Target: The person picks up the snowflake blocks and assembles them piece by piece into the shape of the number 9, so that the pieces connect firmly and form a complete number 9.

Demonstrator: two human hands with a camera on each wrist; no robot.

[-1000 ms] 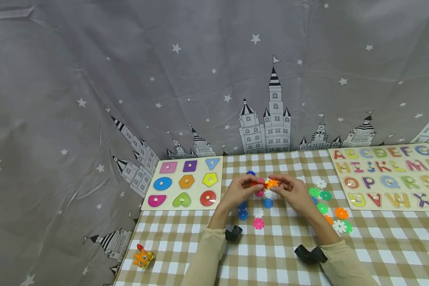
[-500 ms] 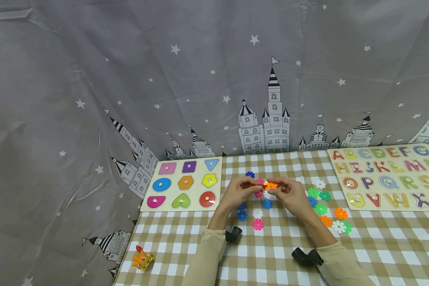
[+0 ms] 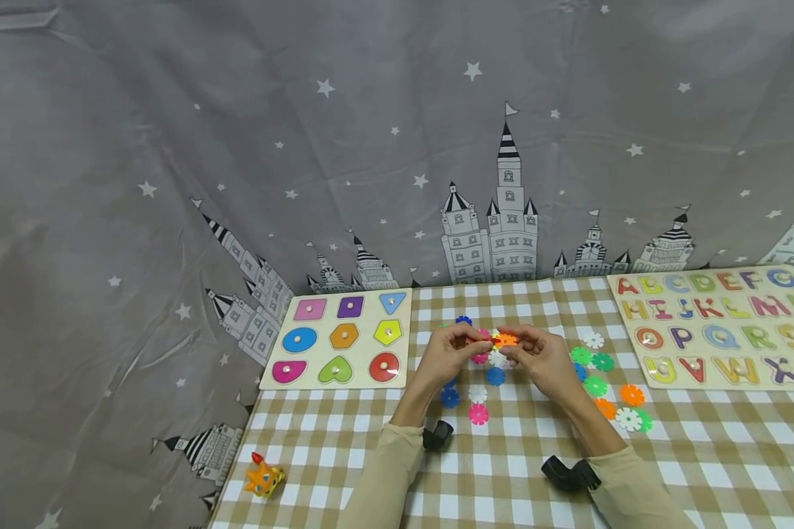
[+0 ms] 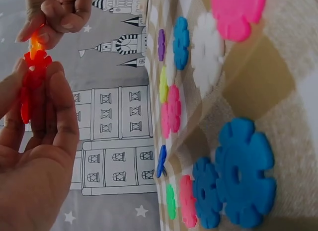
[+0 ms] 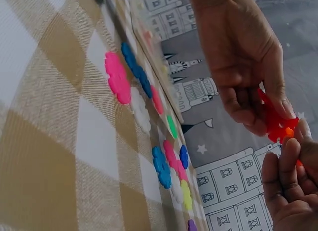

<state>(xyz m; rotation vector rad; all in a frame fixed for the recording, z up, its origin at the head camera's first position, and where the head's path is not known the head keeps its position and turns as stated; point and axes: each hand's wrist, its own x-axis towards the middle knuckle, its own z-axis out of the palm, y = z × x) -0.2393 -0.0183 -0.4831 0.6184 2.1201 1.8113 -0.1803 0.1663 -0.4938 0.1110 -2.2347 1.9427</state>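
Above the table my left hand (image 3: pixel 446 356) pinches a red notched plastic disc (image 4: pixel 35 64) between thumb and fingers. Facing it, my right hand (image 3: pixel 539 356) pinches an orange notched disc (image 3: pixel 506 340). The two discs meet edge to edge between the fingertips; how deep the notches mesh is hidden by the fingers. More red plastic shows lower down in the left hand in the left wrist view. Below the hands lie loose discs, among them a blue disc (image 3: pixel 495 376), a white disc (image 3: pixel 478 395) and a pink disc (image 3: pixel 478 414).
Right of the hands is a cluster of green, white and orange discs (image 3: pixel 631 395). A shape puzzle board (image 3: pixel 331 338) lies at left, an alphabet puzzle board (image 3: pixel 691 334) at right. An orange toy figure (image 3: pixel 263 479) stands near the left edge. A grey curtain (image 3: pixel 370 147) hangs behind.
Both hands stay at nearly the same place, pinching the red and orange discs. The discs shift slightly between the fingertips. The loose discs on the table have not moved.
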